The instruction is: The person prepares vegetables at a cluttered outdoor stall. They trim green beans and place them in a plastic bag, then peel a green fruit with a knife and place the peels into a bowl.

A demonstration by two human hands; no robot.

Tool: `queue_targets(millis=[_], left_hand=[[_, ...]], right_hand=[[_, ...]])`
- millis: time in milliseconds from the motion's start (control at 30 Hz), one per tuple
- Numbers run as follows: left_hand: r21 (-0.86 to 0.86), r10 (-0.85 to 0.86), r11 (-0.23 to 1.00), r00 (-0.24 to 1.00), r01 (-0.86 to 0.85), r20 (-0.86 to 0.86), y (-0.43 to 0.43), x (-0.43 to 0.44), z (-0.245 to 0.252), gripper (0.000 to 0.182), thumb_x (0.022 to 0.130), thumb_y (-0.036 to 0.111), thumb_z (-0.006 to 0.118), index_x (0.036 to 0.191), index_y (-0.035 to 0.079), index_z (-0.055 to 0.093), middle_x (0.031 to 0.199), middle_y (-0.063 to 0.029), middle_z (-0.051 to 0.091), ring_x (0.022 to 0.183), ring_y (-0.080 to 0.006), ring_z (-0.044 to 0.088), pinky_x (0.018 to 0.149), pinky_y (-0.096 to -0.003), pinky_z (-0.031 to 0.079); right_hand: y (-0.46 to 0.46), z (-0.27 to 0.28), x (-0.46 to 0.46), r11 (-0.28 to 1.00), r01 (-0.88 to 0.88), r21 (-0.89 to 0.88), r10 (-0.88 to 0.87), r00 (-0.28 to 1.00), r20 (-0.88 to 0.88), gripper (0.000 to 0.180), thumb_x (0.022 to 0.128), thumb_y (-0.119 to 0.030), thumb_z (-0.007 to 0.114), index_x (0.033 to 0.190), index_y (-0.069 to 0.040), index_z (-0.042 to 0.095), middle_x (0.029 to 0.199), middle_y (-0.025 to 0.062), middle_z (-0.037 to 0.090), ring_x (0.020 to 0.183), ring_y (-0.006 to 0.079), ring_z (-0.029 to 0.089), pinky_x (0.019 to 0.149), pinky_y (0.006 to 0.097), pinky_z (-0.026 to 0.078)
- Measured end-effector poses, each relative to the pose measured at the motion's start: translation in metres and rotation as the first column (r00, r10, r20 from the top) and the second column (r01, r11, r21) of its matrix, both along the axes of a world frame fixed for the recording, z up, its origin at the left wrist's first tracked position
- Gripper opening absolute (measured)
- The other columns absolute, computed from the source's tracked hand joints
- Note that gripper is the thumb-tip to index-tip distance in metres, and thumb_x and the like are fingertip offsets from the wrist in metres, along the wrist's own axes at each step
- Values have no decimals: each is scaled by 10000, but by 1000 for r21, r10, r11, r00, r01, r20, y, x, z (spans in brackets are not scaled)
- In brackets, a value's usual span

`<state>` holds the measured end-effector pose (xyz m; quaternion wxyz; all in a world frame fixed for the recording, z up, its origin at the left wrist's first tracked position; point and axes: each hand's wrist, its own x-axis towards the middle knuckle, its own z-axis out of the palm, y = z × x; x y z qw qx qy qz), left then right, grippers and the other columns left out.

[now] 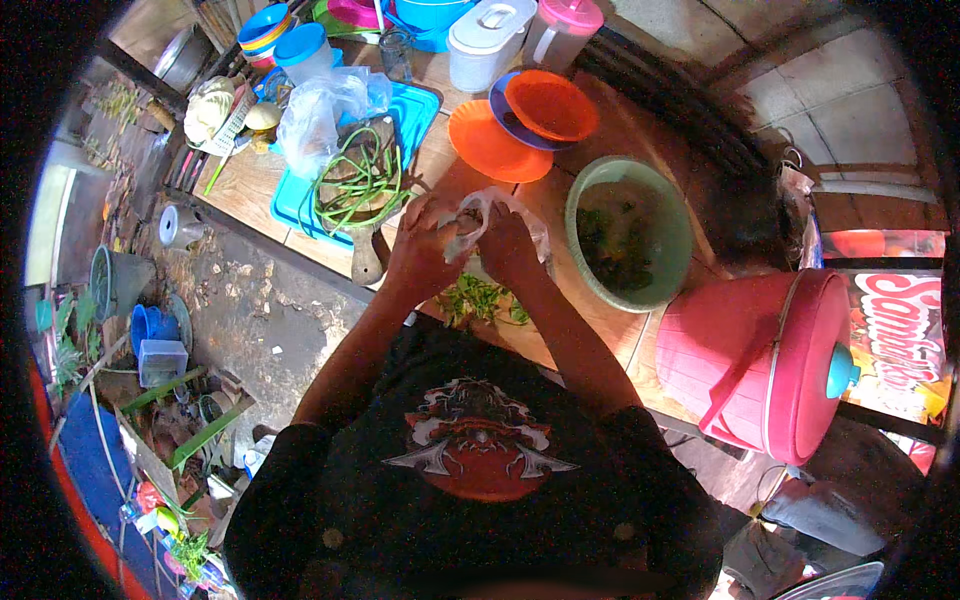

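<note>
Both my hands meet over the tiled table, gripping a clear plastic bag (480, 206) between them. My left hand (426, 244) pinches the bag's left side, and my right hand (510, 240) holds its right side. What the bag contains cannot be made out. Just below my hands lies a pile of green leaves (480, 298). To the left, long green beans (360, 187) rest on a wooden cutting board (366, 259) over a blue tray (420, 112). At the right stands a pale green basin (574, 225) with dark leafy greens (622, 232) in liquid.
Orange plates (499, 142) and a purple one lie beyond my hands. A large pink cooler (727, 352) stands at the right edge. Lidded pitchers (491, 45), stacked bowls (264, 34) and a cabbage (206, 112) are at the back. Buckets (112, 281) stand at the far left, below table level.
</note>
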<state>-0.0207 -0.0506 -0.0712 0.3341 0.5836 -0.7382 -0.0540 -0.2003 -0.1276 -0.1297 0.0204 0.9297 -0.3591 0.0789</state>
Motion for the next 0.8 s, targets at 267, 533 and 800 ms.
queue_targets(millis=[267,533,800], left_hand=[[70,215,976,967,-207,-137,14,2,-11,185,783,78,776,949,31,710,1093,-139,702,1197,-381,573,1057,-512,435],[-37,177,981,957,-190,-228,25,-6,-12,182,782,82,790,929,50,688,1078,-137,708,1167,-385,583,1024,-517,439],[-109,107,984,953,-143,-282,25,-16,7,198,786,70,812,929,43,678,1060,-141,707,1105,-374,608,976,-496,467]], right_hand=[[16,22,-35,948,71,311,-86,996,34,661,763,-195,782,1382,-94,571,1339,163,609,1240,357,592,976,502,522],[30,33,-47,945,80,317,-89,996,14,639,790,-303,820,1356,-105,596,1318,187,669,1194,366,657,969,545,541],[46,67,-92,601,165,782,-691,598,405,501,859,-268,831,1235,10,653,1070,130,747,1021,257,724,943,368,551]])
